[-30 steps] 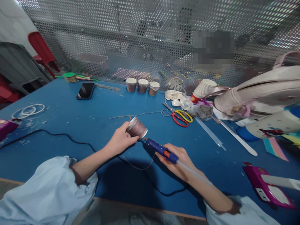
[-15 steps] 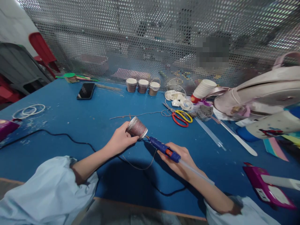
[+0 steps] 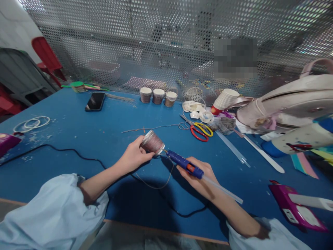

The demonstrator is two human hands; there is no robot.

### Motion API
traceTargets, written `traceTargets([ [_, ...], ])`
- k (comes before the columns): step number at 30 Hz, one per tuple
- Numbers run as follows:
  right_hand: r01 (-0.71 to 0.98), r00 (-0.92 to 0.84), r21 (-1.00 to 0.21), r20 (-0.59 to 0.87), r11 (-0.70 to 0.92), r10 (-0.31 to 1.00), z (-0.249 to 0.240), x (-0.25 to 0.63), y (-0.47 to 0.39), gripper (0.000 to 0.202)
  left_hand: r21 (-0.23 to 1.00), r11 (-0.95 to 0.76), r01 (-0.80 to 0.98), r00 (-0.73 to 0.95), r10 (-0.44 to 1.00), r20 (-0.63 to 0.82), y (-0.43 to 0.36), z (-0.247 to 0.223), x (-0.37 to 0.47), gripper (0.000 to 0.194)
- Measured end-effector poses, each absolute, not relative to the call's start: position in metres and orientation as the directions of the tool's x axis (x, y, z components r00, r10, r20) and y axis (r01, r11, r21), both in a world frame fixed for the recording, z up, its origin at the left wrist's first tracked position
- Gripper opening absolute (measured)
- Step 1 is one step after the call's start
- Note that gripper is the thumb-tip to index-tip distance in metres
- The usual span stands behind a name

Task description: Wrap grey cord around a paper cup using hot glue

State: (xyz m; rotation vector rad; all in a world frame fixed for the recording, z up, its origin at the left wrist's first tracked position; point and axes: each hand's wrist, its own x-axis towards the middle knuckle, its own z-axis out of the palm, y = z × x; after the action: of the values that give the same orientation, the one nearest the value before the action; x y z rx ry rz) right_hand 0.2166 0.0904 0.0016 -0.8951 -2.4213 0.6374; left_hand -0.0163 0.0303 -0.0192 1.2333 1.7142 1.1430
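Note:
My left hand (image 3: 136,154) is closed around a small cup wrapped in brownish-grey string (image 3: 153,142), tilted on its side. A loose tail of string (image 3: 156,188) hangs from the cup and curves over the table. In my right hand (image 3: 200,173) is a blue hot glue gun (image 3: 182,162), its metal tip at the cup's rim on the right; whether it touches I cannot tell. A clear glue stick (image 3: 223,190) sticks out of the gun's back end.
Three wrapped cups (image 3: 158,96) stand at the back. Scissors (image 3: 200,131), a grey yarn ball (image 3: 225,125), stacked paper cups (image 3: 225,100) and a pale bag (image 3: 283,100) lie right. A phone (image 3: 95,101) rests left. A black cord (image 3: 75,150) crosses the blue table (image 3: 104,125).
The glue gun and my right hand have shifted slightly right and down, with the tip still near the rim. The cup in my left hand is nearly unmoved.

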Motion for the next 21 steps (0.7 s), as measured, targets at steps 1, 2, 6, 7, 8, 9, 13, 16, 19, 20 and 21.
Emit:
traceTargets([
  [1, 0.471, -0.672, -0.569, 0.263, 0.674, 0.692, 0.0019, 0.2166, 0.0903, 0.018, 0.937, 0.147, 0.317, -0.278, 0.959, -0.057, 0.0302, -0.0189, -0.0162, 0.034],
  [2, 0.476, -0.672, -0.571, 0.255, 0.669, 0.695, 0.0022, 0.2166, 0.0903, 0.020, 0.937, 0.147, 0.316, -0.276, 0.959, -0.057, 0.0301, -0.0185, -0.0163, 0.034],
  [6, 0.487, -0.649, -0.602, 0.236, 0.633, 0.724, 0.0027, 0.2164, 0.0914, 0.023, 0.943, 0.146, 0.298, -0.265, 0.962, -0.065, 0.0300, -0.0173, -0.0172, 0.033],
  [7, 0.493, -0.634, -0.612, 0.235, 0.619, 0.737, 0.0029, 0.2164, 0.0919, 0.023, 0.945, 0.144, 0.293, -0.264, 0.962, -0.065, 0.0300, -0.0170, -0.0174, 0.033],
  [8, 0.500, -0.619, -0.620, 0.231, 0.604, 0.750, 0.0034, 0.2164, 0.0924, 0.024, 0.946, 0.144, 0.290, -0.265, 0.962, -0.065, 0.0301, -0.0167, -0.0174, 0.033],
  [9, 0.506, -0.610, -0.630, 0.222, 0.590, 0.761, 0.0040, 0.2164, 0.0928, 0.024, 0.947, 0.142, 0.288, -0.265, 0.962, -0.064, 0.0302, -0.0163, -0.0173, 0.033],
  [13, 0.502, -0.613, -0.658, 0.187, 0.561, 0.768, 0.0075, 0.2161, 0.0934, 0.028, 0.949, 0.138, 0.284, -0.259, 0.964, -0.063, 0.0307, -0.0142, -0.0161, 0.033],
  [16, 0.513, -0.591, -0.679, 0.164, 0.524, 0.790, 0.0095, 0.2157, 0.0936, 0.031, 0.950, 0.147, 0.275, -0.260, 0.963, -0.074, 0.0309, -0.0126, -0.0153, 0.033],
  [19, 0.522, -0.574, -0.696, 0.140, 0.493, 0.807, 0.0104, 0.2153, 0.0928, 0.032, 0.952, 0.152, 0.265, -0.252, 0.964, -0.084, 0.0305, -0.0118, -0.0150, 0.033],
  [20, 0.519, -0.583, -0.697, 0.134, 0.494, 0.801, 0.0106, 0.2151, 0.0922, 0.031, 0.953, 0.154, 0.260, -0.251, 0.964, -0.087, 0.0302, -0.0117, -0.0149, 0.033],
  [21, 0.514, -0.593, -0.698, 0.132, 0.499, 0.795, 0.0107, 0.2150, 0.0916, 0.031, 0.954, 0.157, 0.255, -0.251, 0.964, -0.092, 0.0300, -0.0116, -0.0149, 0.033],
])
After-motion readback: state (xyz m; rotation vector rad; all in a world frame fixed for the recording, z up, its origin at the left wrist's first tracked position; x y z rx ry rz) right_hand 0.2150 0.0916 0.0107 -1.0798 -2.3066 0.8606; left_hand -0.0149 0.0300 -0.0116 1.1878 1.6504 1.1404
